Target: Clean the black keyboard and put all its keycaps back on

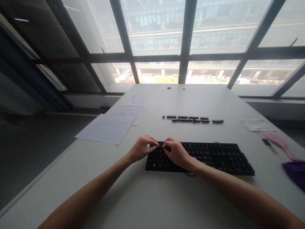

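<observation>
A black keyboard (224, 159) lies on the white table. My left hand (142, 148) is at its upper left corner, thumb and forefinger pinched together over the top keys. Just to the right, my right hand (175, 152) also pinches with its fingertips, low over the same corner and covering part of the keys. Whatever sits between the fingertips of either hand is too small to make out. Beyond the keyboard, loose black keycaps (183, 120) are laid out in two rows, with a single keycap (163, 116) at their left end.
Printed paper sheets (107, 128) run along the table's left side. On the right lie a white tissue (257, 125), a small black-ended tool (269, 145), a pink strap-like item (277, 141) and purple cloth (295, 173). Large windows rise behind the table.
</observation>
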A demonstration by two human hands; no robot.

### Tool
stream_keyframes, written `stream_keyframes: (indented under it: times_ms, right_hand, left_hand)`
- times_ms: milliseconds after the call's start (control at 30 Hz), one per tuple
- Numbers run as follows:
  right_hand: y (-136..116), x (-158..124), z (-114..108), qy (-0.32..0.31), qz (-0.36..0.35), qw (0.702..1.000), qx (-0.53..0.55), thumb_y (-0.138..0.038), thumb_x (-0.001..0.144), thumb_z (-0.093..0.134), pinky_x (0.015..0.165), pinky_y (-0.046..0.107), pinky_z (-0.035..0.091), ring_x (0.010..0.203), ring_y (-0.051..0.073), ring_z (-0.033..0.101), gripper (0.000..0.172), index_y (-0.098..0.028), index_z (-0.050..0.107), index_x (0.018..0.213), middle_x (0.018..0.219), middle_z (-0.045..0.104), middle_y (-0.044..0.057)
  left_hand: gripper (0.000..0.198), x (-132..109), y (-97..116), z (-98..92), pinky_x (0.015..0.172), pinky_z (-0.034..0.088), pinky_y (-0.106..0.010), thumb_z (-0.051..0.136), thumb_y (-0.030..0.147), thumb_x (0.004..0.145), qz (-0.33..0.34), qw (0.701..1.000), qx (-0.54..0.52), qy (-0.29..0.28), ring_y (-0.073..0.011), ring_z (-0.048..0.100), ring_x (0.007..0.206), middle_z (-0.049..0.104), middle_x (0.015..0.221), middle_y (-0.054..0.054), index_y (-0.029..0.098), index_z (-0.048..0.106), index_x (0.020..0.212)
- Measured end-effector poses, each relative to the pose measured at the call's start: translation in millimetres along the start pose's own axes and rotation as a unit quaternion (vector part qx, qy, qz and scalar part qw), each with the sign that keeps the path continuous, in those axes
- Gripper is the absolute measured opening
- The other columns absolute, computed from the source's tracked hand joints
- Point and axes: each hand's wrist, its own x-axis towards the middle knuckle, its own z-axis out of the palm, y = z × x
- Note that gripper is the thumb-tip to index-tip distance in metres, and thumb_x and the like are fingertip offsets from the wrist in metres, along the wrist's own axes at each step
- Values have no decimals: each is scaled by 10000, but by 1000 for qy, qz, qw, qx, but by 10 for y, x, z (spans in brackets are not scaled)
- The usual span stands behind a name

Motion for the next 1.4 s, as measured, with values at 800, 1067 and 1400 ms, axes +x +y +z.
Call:
stream_keyframes:
  times_ms: [800, 1067, 1400]
  right_hand:
    - [-37, -10, 48, -30, -49, 994, -91, -35, 898, 589, 815, 299, 503, 839, 179, 598, 224, -179, 653, 739, 896, 638, 61]
    - [-27, 15, 16, -54, -53, 994, -82, -46, 906, 585, 857, 316, 508, 877, 190, 605, 220, -178, 651, 743, 902, 652, 67]
    - [-75, 78, -218, 8, -27, 998, -61, -73, 902, 609, 866, 312, 503, 903, 191, 644, 180, -198, 732, 857, 934, 704, 60]
  left_hand:
    - [161, -202, -24, 288, 891, 527, -352, 587, 168, 934, 44, 996, 53, 55, -199, 648, 940, 709, 953, -64, 207, 734, 880]
    - [116, -196, -67, 311, 899, 513, -345, 615, 191, 926, 40, 997, 32, 58, -191, 642, 945, 704, 948, -51, 207, 720, 880]
    - [157, 120, 23, 29, 744, 509, -286, 622, 288, 937, 24, 994, 48, 97, -178, 650, 891, 721, 1004, -63, 211, 758, 919]
